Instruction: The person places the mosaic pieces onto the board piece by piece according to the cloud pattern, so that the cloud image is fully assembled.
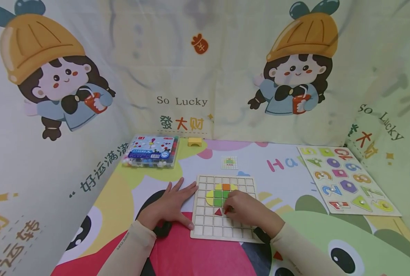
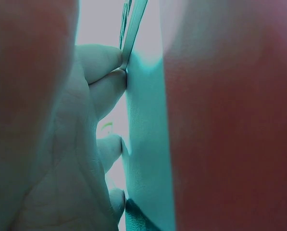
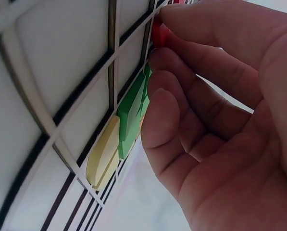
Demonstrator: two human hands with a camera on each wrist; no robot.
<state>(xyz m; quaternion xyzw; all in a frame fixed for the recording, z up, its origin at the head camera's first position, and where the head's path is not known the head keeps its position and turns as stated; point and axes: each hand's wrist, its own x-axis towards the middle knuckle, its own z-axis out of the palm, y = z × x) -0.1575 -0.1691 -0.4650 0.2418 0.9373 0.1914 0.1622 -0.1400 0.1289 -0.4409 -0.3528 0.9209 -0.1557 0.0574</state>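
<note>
A wooden grid board [image 1: 206, 232] lies on the table. Green square tiles [image 1: 218, 202], an orange tile [image 1: 226, 187] and yellow rounded tiles [image 1: 209, 198] fill some of its cells. One red triangle [image 1: 218, 211] sits just below the green tiles. With spread fingers, my left hand [image 1: 168, 207] touches the board's left edge. My right hand [image 1: 242, 207] is over the board and pinches a small red piece [image 3: 158, 34] between thumb and index finger, against the grid. The hand covers part of this piece and several cells.
A small pattern card [image 1: 229, 162] lies behind the board. At the back left are a plastic case [image 1: 151, 151] and a yellow block [image 1: 195, 142]. A number-and-shape puzzle board [image 1: 346, 174] lies on the right. Something small, red and triangular [image 1: 278, 255] shows beside the right sleeve.
</note>
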